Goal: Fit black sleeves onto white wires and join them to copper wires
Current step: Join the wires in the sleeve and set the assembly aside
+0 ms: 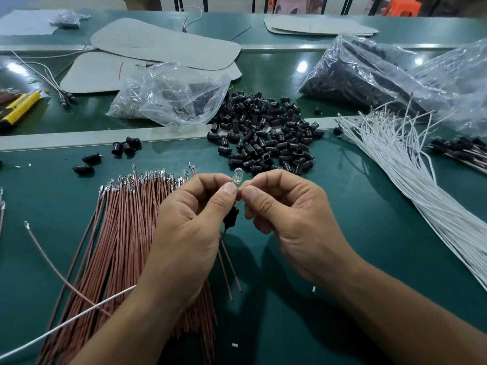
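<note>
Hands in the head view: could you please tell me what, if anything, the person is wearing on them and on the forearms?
Nothing is worn. The left hand and right hand show no gloves or rings. The left forearm and right forearm are bare to the picture's edge: no sleeve, watch or band.

Sleeves (263, 133) centre, bundle (126, 233) left, wires (411, 167) right, bag (179, 93) perhaps overlapping sleeves

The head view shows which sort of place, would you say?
Probably a small-parts assembly workshop: a green bench heaped with loose black sleeves, bundled copper wires and white wires.
</note>
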A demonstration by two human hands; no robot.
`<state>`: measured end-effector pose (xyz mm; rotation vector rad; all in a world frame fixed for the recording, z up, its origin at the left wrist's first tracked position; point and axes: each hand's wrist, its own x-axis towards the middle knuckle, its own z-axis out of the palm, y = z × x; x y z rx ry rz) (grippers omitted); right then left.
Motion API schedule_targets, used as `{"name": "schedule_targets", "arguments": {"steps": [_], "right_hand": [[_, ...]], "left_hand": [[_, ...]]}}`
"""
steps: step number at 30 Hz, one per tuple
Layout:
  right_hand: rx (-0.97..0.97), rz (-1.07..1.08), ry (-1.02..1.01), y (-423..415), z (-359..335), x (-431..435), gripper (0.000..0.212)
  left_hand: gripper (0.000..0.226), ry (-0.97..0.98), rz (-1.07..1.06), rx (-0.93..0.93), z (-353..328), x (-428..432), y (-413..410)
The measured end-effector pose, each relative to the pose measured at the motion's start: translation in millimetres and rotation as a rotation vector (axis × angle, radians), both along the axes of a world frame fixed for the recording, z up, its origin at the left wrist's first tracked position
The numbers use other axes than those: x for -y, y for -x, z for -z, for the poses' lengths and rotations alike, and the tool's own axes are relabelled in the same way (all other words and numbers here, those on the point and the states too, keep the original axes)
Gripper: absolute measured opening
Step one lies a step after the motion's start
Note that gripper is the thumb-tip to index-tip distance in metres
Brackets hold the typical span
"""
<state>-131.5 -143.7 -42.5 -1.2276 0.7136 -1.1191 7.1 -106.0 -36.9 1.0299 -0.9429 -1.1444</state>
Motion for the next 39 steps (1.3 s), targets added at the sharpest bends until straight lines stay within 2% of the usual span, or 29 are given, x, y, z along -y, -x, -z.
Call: {"name": "schedule_targets", "arguments": {"steps": [2, 11, 24, 28, 39], "right_hand": [[0.059, -0.011, -0.039, -0.1, -0.9, 1.0, 0.007], [0.229, -0.091, -0.195, 1.6, -3.4, 0.5, 0.009], [0.103, 0.011, -0.105, 0.7, -2.2, 0.7, 0.014], [0.087, 0.012, -0.100, 1.2, -2.2, 0.8, 0.014], [0.045, -0.053, -0.138, 4.7, -4.8, 2.1, 0.011]], "left_hand": [[0.009, -0.011, 0.026, 0.005, -1.3, -0.8, -2.5], [0.010, -0.014, 0.059, -0.046, -3.9, -0.5, -5.3], [0.006, 0.023, 0.068, 0.086, 3.2, -0.6, -9.4], [0.016, 0.034, 0.061, 0.103, 4.2, -0.8, -9.9], [0.018, 0.014, 0.080, 0.126, 5.8, -1.0, -11.8]]}}
